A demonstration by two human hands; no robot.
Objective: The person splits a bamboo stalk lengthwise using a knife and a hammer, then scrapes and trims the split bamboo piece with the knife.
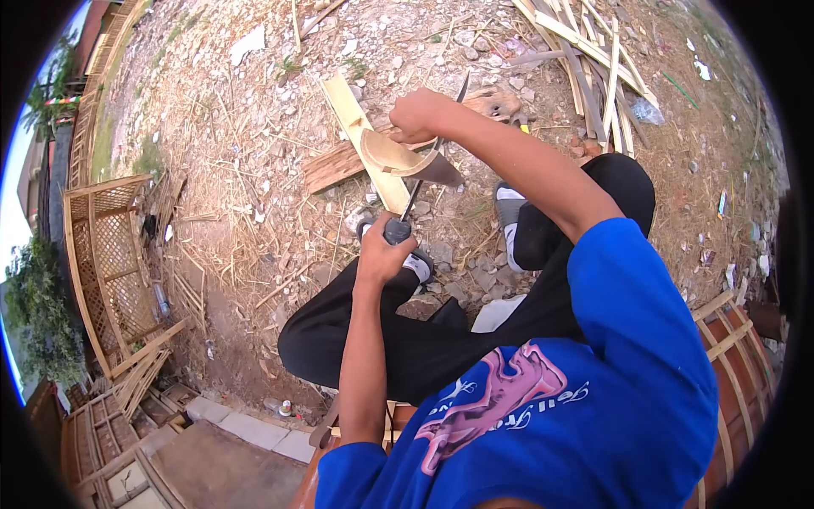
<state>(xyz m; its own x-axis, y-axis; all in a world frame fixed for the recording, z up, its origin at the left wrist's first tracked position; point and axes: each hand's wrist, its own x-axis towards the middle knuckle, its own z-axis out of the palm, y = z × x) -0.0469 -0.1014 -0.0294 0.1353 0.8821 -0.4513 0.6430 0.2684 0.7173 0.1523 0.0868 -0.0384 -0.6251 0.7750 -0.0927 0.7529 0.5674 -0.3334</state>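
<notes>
My left hand (386,250) is closed round the dark handle of a long curved blade (415,199), which points up and away past my right forearm. Closed in a fist, my right hand (417,116) is above a curved piece of split bamboo (407,157); what its fingers hold, if anything, is hidden. The blade crosses this curved piece. Beneath it lies a long pale bamboo strip (343,102), resting across a weathered wooden block (335,168) on the ground.
A pile of split strips (606,72) lies at the upper right. My shoes (510,204) flank the work. A lattice panel (106,263) stands at the left, and slatted bamboo (731,373) shows at the lower right. Stones and straw cover the ground.
</notes>
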